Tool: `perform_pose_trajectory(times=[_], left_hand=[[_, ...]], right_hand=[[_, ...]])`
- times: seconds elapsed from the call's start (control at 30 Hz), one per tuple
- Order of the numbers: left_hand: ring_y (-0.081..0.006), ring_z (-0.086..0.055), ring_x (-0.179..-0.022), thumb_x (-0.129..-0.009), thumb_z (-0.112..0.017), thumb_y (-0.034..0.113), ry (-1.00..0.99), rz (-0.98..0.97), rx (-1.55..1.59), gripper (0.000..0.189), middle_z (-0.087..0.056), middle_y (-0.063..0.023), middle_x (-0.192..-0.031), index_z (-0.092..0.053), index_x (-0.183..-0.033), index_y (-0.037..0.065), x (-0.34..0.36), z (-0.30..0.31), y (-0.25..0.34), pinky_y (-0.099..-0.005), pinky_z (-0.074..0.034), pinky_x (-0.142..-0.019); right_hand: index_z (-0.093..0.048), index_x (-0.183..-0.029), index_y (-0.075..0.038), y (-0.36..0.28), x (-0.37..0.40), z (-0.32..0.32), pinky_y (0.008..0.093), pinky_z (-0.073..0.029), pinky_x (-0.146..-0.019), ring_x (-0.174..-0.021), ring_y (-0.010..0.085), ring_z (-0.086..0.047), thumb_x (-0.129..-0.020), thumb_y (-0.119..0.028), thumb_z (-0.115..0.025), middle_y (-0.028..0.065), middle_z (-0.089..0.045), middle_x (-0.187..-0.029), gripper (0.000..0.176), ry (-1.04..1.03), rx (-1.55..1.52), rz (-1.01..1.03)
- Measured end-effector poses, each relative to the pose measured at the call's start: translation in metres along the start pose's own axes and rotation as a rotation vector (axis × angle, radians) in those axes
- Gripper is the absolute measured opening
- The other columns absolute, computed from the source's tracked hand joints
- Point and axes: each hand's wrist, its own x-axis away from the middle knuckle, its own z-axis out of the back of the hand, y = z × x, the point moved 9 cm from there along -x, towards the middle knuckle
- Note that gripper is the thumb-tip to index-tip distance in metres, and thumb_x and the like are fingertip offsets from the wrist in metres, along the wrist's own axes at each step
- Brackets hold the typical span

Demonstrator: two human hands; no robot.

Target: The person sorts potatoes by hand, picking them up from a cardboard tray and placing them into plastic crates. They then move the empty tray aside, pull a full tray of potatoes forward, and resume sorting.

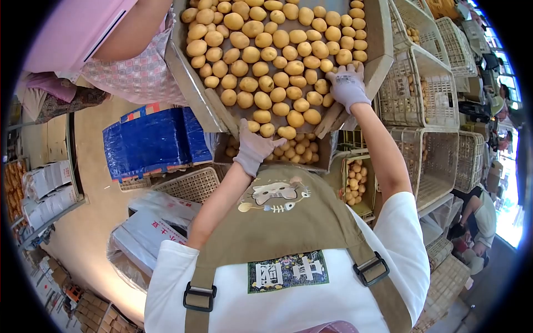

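Many small yellow potatoes point(262, 100) lie spread over a sorting tray point(192, 83) with raised side boards, which narrows towards me. My left hand point(254, 149), in a pale glove, is at the tray's near mouth beside the lowest potatoes, with thumb and forefinger spread apart. On the right, my right hand point(348, 87), gloved too, reaches along the side board with its fingers stretched out against potatoes at the edge. Below the mouth, more potatoes point(300, 151) sit in a container, partly hidden by my left hand and apron.
Plastic crates point(436, 161) are lined up on the right, some holding potatoes. A green crate point(363, 210) of potatoes stands by my right side. At left are a blue-wrapped box point(147, 141) and plastic-covered cartons point(147, 236). Another person's arm point(133, 33) is at upper left.
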Motion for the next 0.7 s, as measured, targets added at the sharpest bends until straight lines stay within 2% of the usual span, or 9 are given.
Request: perform_pose_trajectory(times=[0.1, 0.23, 0.3, 0.37, 0.43, 0.5, 0.57, 0.67, 0.7], left_hand=[[-0.0407, -0.019, -0.151, -0.097, -0.030, 0.062, -0.008, 0.001, 0.019, 0.074, -0.024, -0.0075, -0.164, -0.027, -0.156, 0.017, 0.003, -0.002, 0.001, -0.0764, -0.012, -0.113], [-0.0396, -0.015, -0.153, -0.098, -0.031, 0.061, 0.013, 0.004, 0.054, 0.074, -0.022, -0.0071, -0.165, -0.025, -0.157, 0.018, 0.007, -0.009, -0.001, -0.0767, -0.011, -0.113], [-0.0401, -0.015, -0.153, -0.097, -0.032, 0.061, 0.082, -0.011, 0.073, 0.075, -0.022, -0.0074, -0.165, -0.024, -0.157, 0.018, 0.005, -0.006, -0.001, -0.0769, -0.010, -0.113], [-0.0407, -0.015, -0.152, -0.097, -0.033, 0.061, 0.110, -0.011, 0.060, 0.075, -0.022, -0.0078, -0.165, -0.023, -0.157, 0.018, 0.004, -0.009, 0.000, -0.0770, -0.010, -0.113], [-0.0411, -0.016, -0.152, -0.096, -0.034, 0.060, 0.111, -0.006, 0.032, 0.075, -0.022, -0.0082, -0.165, -0.023, -0.157, 0.018, 0.006, -0.011, -0.001, -0.0771, -0.010, -0.113], [-0.0418, -0.017, -0.152, -0.096, -0.035, 0.057, 0.084, 0.014, 0.041, 0.074, -0.023, -0.0083, -0.165, -0.024, -0.157, 0.017, 0.003, -0.007, -0.001, -0.0766, -0.009, -0.114], [-0.0418, -0.018, -0.151, -0.095, -0.035, 0.056, 0.042, 0.038, 0.064, 0.073, -0.024, -0.0081, -0.164, -0.025, -0.156, 0.016, 0.000, -0.006, 0.000, -0.0763, -0.008, -0.114], [-0.0426, -0.018, -0.151, -0.095, -0.035, 0.059, -0.041, 0.053, 0.054, 0.076, -0.024, -0.0087, -0.164, -0.025, -0.156, 0.016, -0.001, -0.005, -0.001, -0.0754, -0.008, -0.114], [-0.0426, -0.018, -0.151, -0.095, -0.035, 0.060, -0.006, 0.041, 0.059, 0.077, -0.024, -0.0088, -0.164, -0.026, -0.156, 0.016, 0.000, -0.002, -0.002, -0.0752, -0.008, -0.114]], right_hand=[[-0.071, -0.117, -0.028, 0.002, 0.001, 0.009, 0.0615, -0.019, -0.117, -0.124, 0.0343, -0.053, -0.094, -0.024, -0.055, 0.0132, -0.066, -0.116, 0.028, 0.020, -0.129, 0.002], [-0.072, -0.113, -0.026, 0.034, 0.061, 0.065, 0.0548, -0.030, -0.114, -0.110, 0.0336, -0.058, -0.081, -0.015, -0.069, 0.0102, -0.064, -0.106, 0.034, 0.592, -0.403, 0.200], [-0.071, -0.117, -0.021, 0.122, 0.079, 0.034, 0.0548, -0.037, -0.106, -0.109, 0.0344, -0.058, -0.080, -0.016, -0.073, 0.0140, -0.062, -0.115, 0.038, 0.729, -0.482, -0.272], [-0.069, -0.119, -0.018, 0.130, 0.108, 0.039, 0.0543, -0.041, -0.102, -0.116, 0.0348, -0.057, -0.084, -0.018, -0.071, 0.0155, -0.062, -0.119, 0.036, 0.866, -0.049, -0.478], [-0.067, -0.121, -0.017, 0.101, 0.117, 0.050, 0.0547, -0.040, -0.105, -0.121, 0.0344, -0.057, -0.087, -0.022, -0.068, 0.0161, -0.063, -0.119, 0.034, 0.867, -0.215, -0.277], [-0.065, -0.122, -0.018, 0.030, 0.103, 0.053, 0.0540, -0.033, -0.113, -0.121, 0.0321, -0.058, -0.091, -0.027, -0.063, 0.0143, -0.065, -0.118, 0.033, 0.480, -0.502, -0.025], [-0.065, -0.123, -0.021, -0.041, 0.098, 0.015, 0.0527, -0.034, -0.113, -0.113, 0.0289, -0.062, -0.090, -0.026, -0.062, 0.0105, -0.067, -0.115, 0.033, 0.266, -0.362, 0.256], [-0.065, -0.123, -0.020, -0.041, 0.074, 0.013, 0.0521, -0.036, -0.111, -0.112, 0.0266, -0.063, -0.089, -0.023, -0.063, 0.0085, -0.066, -0.119, 0.034, 0.057, -0.309, 0.097], [-0.065, -0.125, -0.022, -0.036, 0.065, 0.010, 0.0511, -0.034, -0.113, -0.115, 0.0268, -0.062, -0.092, -0.023, -0.060, 0.0094, -0.061, -0.129, 0.034, 0.127, -0.282, 0.110]])
